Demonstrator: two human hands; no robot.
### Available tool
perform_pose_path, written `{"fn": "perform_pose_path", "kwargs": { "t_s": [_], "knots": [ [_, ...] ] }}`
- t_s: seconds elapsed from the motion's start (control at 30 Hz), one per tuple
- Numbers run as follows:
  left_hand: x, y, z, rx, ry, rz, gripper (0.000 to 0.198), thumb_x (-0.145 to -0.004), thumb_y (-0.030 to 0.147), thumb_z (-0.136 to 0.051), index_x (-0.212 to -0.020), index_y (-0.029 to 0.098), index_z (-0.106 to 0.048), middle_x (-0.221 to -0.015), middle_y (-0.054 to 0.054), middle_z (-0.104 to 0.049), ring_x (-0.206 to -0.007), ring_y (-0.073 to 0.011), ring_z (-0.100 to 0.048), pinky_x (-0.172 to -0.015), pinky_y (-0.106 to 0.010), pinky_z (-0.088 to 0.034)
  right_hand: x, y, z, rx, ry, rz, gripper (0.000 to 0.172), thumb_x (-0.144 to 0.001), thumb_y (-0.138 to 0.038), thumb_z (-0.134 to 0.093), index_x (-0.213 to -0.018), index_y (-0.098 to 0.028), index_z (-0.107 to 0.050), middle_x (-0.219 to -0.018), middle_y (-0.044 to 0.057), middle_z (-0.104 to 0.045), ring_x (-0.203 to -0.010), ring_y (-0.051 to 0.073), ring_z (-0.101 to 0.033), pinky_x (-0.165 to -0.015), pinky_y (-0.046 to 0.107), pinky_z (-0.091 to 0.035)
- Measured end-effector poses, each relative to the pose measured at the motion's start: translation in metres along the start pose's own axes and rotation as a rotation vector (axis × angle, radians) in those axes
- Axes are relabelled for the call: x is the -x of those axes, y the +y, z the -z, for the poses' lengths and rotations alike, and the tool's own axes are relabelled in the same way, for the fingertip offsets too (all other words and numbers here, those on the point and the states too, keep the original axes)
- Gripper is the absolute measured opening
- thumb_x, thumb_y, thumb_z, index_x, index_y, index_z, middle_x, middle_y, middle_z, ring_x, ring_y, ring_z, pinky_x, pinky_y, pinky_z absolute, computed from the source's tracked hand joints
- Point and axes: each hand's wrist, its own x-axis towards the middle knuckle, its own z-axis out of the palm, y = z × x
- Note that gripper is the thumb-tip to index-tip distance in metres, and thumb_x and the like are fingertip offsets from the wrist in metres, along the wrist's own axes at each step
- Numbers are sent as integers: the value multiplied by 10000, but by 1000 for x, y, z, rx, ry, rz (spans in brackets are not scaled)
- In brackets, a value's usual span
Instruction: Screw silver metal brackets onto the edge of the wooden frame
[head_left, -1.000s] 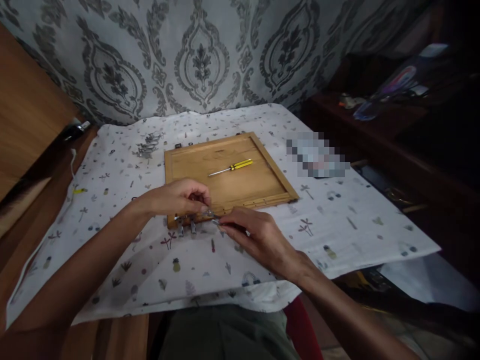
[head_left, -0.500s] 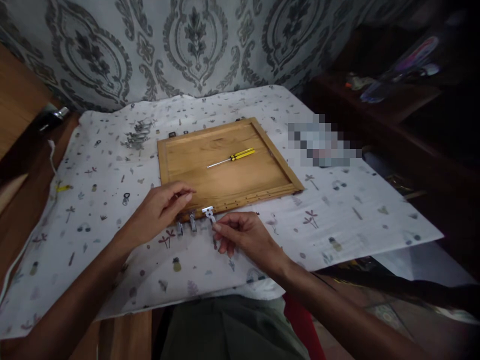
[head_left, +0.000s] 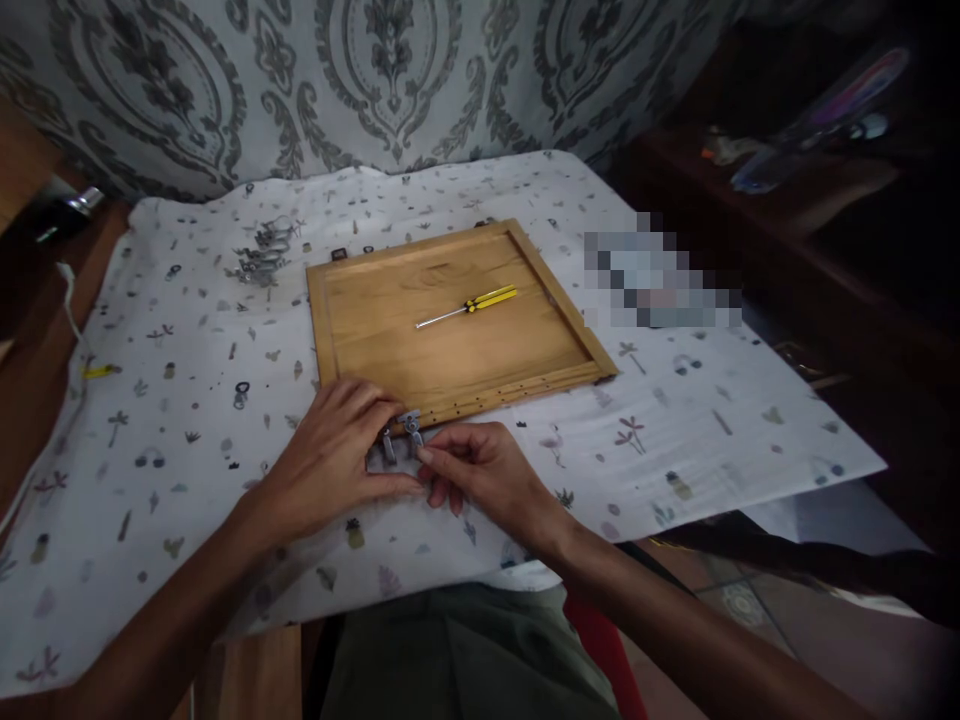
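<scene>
A wooden framed panel (head_left: 450,330) lies on the patterned white cloth, a yellow-handled screwdriver (head_left: 491,297) resting on it. Small holes run along its near edge. My right hand (head_left: 480,462) pinches a metal hinge-like clip (head_left: 412,430) at that edge. Beside it, my left hand (head_left: 345,445) is spread, thumb low and fingers at the frame's near left corner, holding nothing that I can see. Between the hands another metal clip (head_left: 388,446) hangs over the edge, partly hidden by my left hand.
Several metal clips (head_left: 262,252) lie in a pile at the back left of the cloth (head_left: 217,400). A blurred-out item (head_left: 652,275) lies at the right. A patterned curtain (head_left: 390,80) hangs behind.
My left hand has moved down and right, opening around the clips at the near edge. My right hand has brought its clip slightly left, against the edge. The view has shifted a little.
</scene>
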Motion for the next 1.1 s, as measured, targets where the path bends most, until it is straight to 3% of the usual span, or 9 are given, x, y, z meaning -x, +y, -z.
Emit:
{"fn": "perform_pose_path", "kwargs": {
  "t_s": [0.2,0.53,0.77,1.1],
  "knots": [
    [1,-3,-1,32,20,46,572,-817,700,-696,-1131,223,-663,-1124,-79,-676,-1082,-293,-588,-950,-449,-466,-2,-1,0,12,-10,-16,285,-788,-436,-783,-687,-183,-702,-600,16,-712,-428,95,-612,-367,184,-450],
    [1,-2,3,33,-4,52,657,-839,760,-624,-1120,168,-661,-1116,-105,-695,-1053,-293,-612,-920,-456,-492,-5,-2,-1,52,-17,-33,303,-790,-455,-763,-716,-166,-712,-613,22,-718,-436,88,-606,-374,174,-424],
    [0,0,3,15,-8,45,575,-838,668,-699,-1144,183,-657,-1101,-85,-692,-1066,-290,-604,-944,-469,-484,-6,-1,0,69,-22,-41,253,-824,-406,-733,-734,-170,-726,-643,36,-725,-474,100,-625,-427,205,-477],
    [0,3,0,-41,-5,18,518,-837,592,-741,-1140,182,-653,-1098,-80,-684,-1051,-292,-589,-936,-473,-473,-5,-5,-2,64,-18,-51,258,-805,-397,-736,-695,-169,-686,-592,5,-683,-438,73,-578,-389,170,-409]
  ]
}}
